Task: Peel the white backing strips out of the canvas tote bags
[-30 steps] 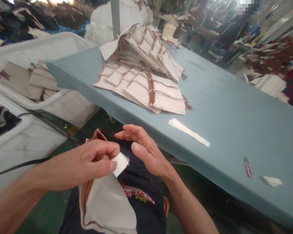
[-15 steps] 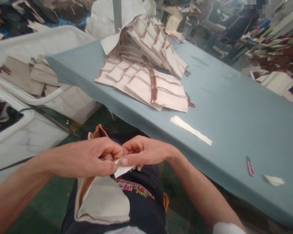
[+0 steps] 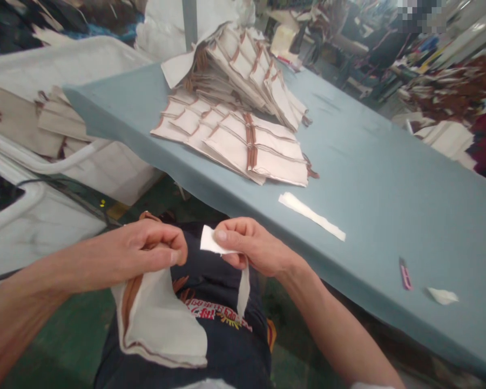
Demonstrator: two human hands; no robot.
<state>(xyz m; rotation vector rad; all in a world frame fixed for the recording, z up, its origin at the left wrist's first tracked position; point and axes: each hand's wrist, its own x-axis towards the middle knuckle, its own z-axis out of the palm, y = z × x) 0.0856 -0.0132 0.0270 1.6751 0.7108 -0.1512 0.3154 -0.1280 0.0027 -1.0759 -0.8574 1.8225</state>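
Note:
Over my lap, my left hand [image 3: 154,248] is closed on the upper edge of a cream cloth piece [image 3: 166,324] with brown edging, which hangs down across my dark apron [image 3: 235,346]. To its right, my right hand [image 3: 251,243] pinches a white fabric strip [image 3: 208,241] between thumb and fingers. One end of that strip sticks out toward my left hand, and the other dangles below my fingers. A gap separates the two hands. What lies inside my left fist is partly hidden.
Stacked cream pieces with brown trim [image 3: 227,140] lie on the blue-green table [image 3: 389,205]. Nearer me are a loose white strip [image 3: 311,216], a pink-handled snipper [image 3: 405,274] and a white scrap [image 3: 443,295]. White bins [image 3: 125,167] stand at the left, one holding cloth pieces.
My hands were together at the white strip; now they are apart. My right hand has drawn the strip to the right, away from my left hand, and its tail hangs free.

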